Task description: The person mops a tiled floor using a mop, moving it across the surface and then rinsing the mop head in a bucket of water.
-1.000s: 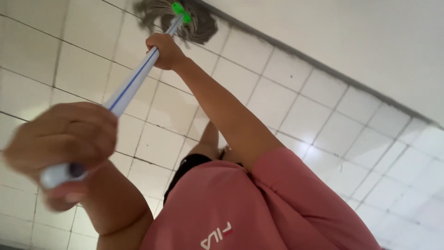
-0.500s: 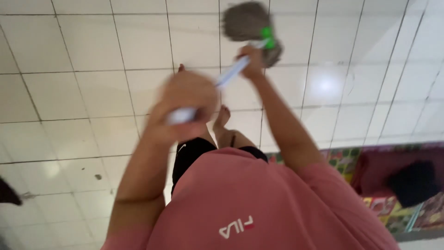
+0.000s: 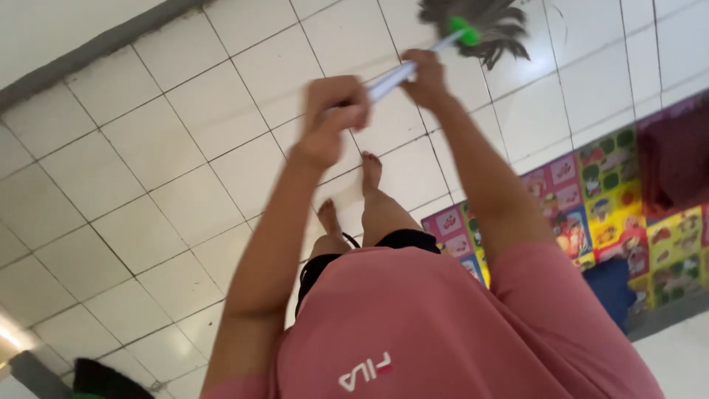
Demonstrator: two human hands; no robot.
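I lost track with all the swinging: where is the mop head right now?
The grey stringy mop head lies on the white tiled floor at the top of the head view, just beyond the right hand, up-left of the colourful play mat.

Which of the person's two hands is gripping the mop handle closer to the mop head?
The right hand, just below the green clamp; the left hand grips the handle's upper end.
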